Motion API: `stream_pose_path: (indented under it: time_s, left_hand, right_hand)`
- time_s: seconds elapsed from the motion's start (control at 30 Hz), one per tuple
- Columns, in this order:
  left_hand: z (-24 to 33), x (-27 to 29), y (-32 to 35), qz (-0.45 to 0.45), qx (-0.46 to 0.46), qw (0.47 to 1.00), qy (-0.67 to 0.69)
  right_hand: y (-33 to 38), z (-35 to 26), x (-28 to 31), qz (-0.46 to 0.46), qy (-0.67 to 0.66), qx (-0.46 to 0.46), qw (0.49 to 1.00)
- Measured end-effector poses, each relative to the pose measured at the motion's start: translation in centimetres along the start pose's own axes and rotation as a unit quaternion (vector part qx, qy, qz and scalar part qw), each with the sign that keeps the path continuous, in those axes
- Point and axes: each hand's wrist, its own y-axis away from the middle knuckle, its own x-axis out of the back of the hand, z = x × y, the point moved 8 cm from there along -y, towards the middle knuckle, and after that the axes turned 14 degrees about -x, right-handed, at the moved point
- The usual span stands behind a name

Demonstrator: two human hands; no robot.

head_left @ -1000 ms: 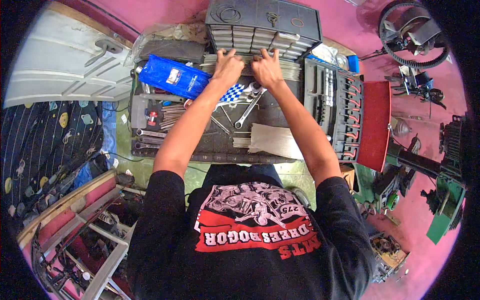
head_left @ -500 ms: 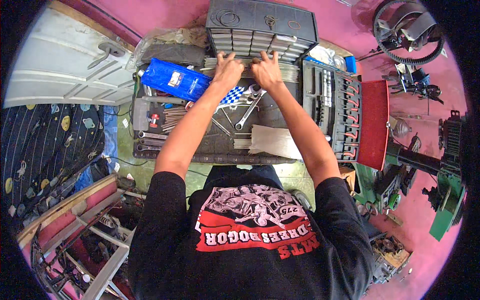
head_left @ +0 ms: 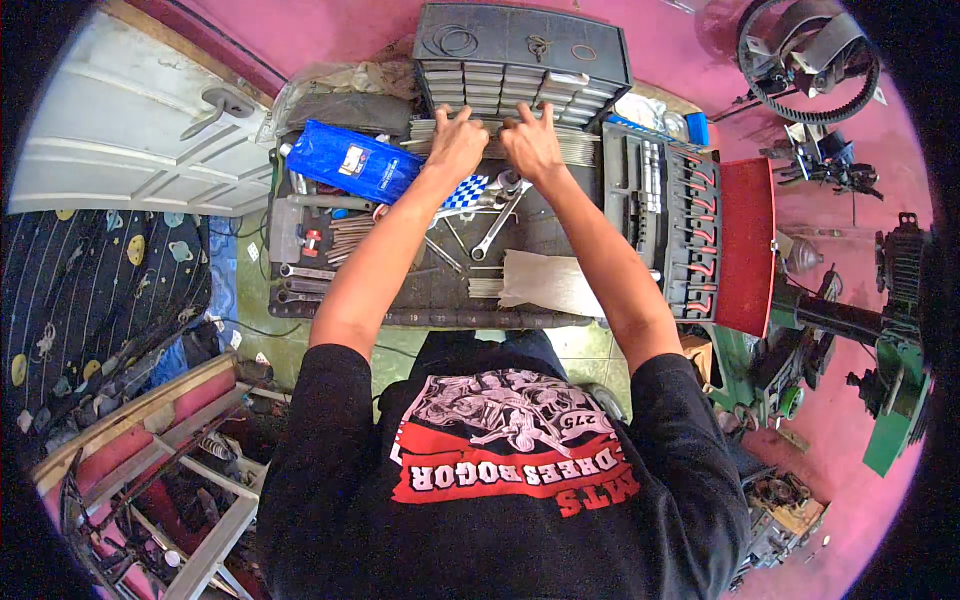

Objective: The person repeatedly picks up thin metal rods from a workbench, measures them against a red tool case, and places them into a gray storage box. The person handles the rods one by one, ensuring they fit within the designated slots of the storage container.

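Both arms reach forward over a dark tool tray [head_left: 440, 300]. My left hand [head_left: 455, 142] and my right hand [head_left: 530, 145] lie side by side, fingers curled over a bundle of thin silver metal rods [head_left: 580, 148]. The bundle lies crosswise at the tray's far edge. Just behind it stands a grey small-parts drawer cabinet [head_left: 520, 60]. Below the hands lie a blue-and-white checkered cloth [head_left: 468, 190] and an open-end wrench [head_left: 495, 225].
A blue plastic bag [head_left: 350, 160] lies left of the hands, with more wrenches [head_left: 300, 270] along the tray's left side. A pale folded cloth [head_left: 550, 282] sits on the near right. A socket set case with a red lid [head_left: 745, 245] stands at the right. A drive belt [head_left: 800, 70] lies far right.
Both hands stay on the rod bundle and have barely shifted toward the drawer cabinet. Nothing else has moved.
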Motion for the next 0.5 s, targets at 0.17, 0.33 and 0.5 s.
stream_pose_path:
  time_s: [0.17,0.33,0.5]
  left_hand:
    - [0.9,0.7,0.1,0.013,-0.027,1.0,-0.001]
    - [2.7,1.5,-0.7,-0.047,-0.044,0.998,0.009]
    - [4.9,2.6,-0.4,-0.03,-0.059,0.997,0.042]
  right_hand:
    - [1.2,0.5,0.9,0.008,-0.008,0.001,1.0]
    - [3.6,1.7,1.7,0.035,-0.023,-0.016,0.999]
    - [6.9,4.8,3.5,0.057,-0.05,-0.038,0.996]
